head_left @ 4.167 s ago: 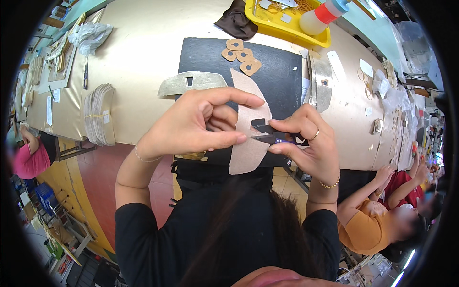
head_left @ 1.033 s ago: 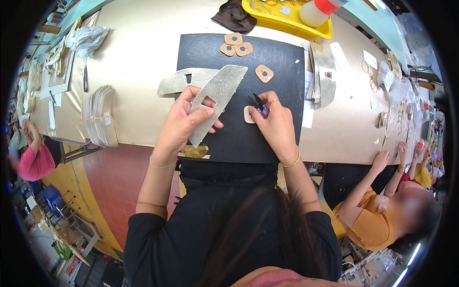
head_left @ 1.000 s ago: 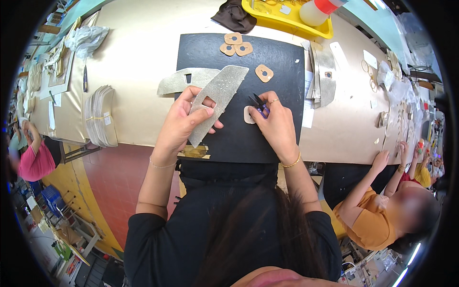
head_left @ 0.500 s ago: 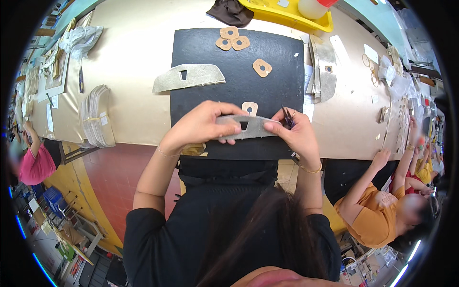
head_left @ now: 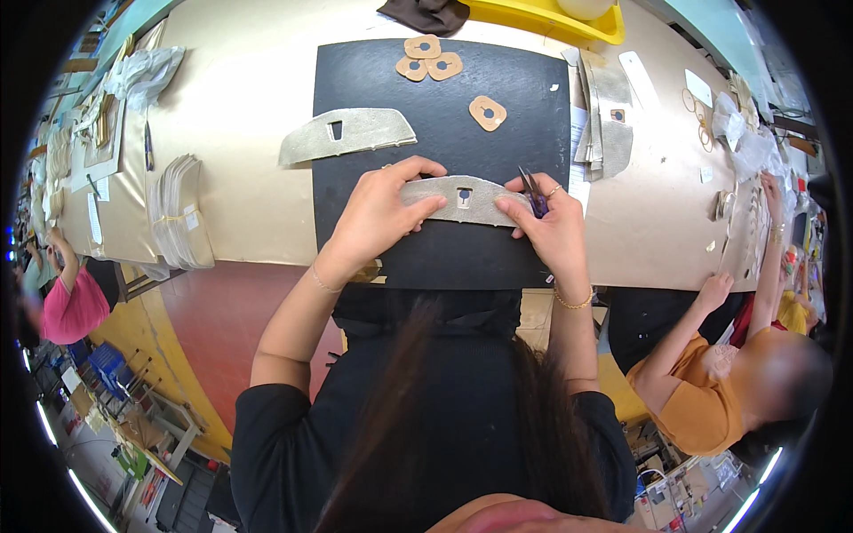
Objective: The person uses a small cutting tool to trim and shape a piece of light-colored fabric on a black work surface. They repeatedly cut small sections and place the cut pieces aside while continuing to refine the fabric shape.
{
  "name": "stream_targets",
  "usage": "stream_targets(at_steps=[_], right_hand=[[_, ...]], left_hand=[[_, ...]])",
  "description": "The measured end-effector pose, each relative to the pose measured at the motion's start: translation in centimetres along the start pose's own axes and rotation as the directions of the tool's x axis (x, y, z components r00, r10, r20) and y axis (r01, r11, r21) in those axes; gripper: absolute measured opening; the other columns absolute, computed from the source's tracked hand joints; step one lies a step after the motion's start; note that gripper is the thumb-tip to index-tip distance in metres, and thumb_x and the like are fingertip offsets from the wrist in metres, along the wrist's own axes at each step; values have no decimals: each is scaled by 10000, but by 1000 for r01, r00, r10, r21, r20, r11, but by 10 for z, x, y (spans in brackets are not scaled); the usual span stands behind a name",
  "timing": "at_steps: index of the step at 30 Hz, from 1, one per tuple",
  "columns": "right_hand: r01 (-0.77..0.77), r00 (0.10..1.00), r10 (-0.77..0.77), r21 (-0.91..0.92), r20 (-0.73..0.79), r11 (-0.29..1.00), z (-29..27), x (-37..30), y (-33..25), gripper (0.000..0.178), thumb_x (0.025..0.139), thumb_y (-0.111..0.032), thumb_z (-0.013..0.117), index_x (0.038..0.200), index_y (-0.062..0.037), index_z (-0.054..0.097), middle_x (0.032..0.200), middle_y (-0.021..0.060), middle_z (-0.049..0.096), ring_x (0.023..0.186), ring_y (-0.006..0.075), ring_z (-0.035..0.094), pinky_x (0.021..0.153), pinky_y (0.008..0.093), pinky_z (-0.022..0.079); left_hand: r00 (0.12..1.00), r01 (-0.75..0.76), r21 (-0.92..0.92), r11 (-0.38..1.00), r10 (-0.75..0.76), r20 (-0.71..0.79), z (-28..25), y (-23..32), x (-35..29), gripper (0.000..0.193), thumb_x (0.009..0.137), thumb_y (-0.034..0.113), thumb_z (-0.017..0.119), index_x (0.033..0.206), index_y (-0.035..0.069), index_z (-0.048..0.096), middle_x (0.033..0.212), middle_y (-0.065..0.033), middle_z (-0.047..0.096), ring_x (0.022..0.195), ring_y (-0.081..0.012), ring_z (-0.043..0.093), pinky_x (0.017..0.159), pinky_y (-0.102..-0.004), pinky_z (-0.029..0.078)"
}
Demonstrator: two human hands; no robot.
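Observation:
Between my hands is a curved grey leather-like piece [head_left: 431, 192] with a small cut-out near its middle. My left hand [head_left: 384, 206] pinches its left end between thumb and fingers. The right end is pinched by my right hand [head_left: 549, 222], which also keeps a pair of dark thread snips [head_left: 534, 194] tucked in its fingers, tips pointing away. Through the cut-out shows a tan patch [head_left: 464, 203] with a dark keyhole slot; the grey piece hides most of it. Beyond lie a lone tan patch [head_left: 488, 114] and a cluster of three tan patches [head_left: 421, 47].
A black mat [head_left: 355, 71] lies under the work. Similar grey pieces [head_left: 373, 130] rest at its left, with more [head_left: 613, 142] stacked at the right. A banded stack [head_left: 182, 213] stands farther left. A yellow tray [head_left: 524, 18] is at the back; a co-worker [head_left: 684, 391] sits right.
The grey piece has moved slightly away from me and now lies over the near tan patch, which lines up with its cut-out. Both hands keep hold of it.

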State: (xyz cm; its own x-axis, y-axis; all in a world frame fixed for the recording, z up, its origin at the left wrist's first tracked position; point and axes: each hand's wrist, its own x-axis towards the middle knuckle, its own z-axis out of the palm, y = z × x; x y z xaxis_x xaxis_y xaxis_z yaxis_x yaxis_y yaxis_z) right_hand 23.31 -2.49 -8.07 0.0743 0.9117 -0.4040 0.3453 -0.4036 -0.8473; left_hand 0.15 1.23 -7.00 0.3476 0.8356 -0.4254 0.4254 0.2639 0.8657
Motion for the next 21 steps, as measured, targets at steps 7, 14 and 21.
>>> stream_targets(at_steps=[7, 14, 21], right_hand=[[-19, 1000, 19, -49, 7, 999, -1, 0, -4, 199, 843, -122, 783, 950, -5, 662, 717, 2, 642, 532, 37, 535, 484, 204, 427], [12, 1000, -11, -69, 6, 998, -1, 0, -5, 194, 848, -129, 779, 937, -7, 658, 687, -4, 626, 516, 37, 534, 477, 207, 420], [-4, 1000, 4, -75, 8, 997, 0, 1, -4, 198, 850, -129, 779, 935, -5, 652, 690, -6, 628, 519, 34, 532, 477, 204, 422]], left_hand=[[1000, -21, 66, 998, 22, -12, 1, -4, 3, 313, 862, 157, 752, 1139, 31, 678, 809, -64, 685, 565, -74, 597, 521, -230, 486], [999, -11, 97, 995, 14, -32, 3, -3, 3, 308, 861, 156, 741, 1133, 26, 680, 829, -107, 688, 566, -126, 621, 558, -268, 502], [999, -18, 136, 991, 22, -32, 2, -1, 2, 317, 853, 170, 733, 1133, 35, 676, 898, -190, 695, 613, -227, 681, 640, -340, 535]])
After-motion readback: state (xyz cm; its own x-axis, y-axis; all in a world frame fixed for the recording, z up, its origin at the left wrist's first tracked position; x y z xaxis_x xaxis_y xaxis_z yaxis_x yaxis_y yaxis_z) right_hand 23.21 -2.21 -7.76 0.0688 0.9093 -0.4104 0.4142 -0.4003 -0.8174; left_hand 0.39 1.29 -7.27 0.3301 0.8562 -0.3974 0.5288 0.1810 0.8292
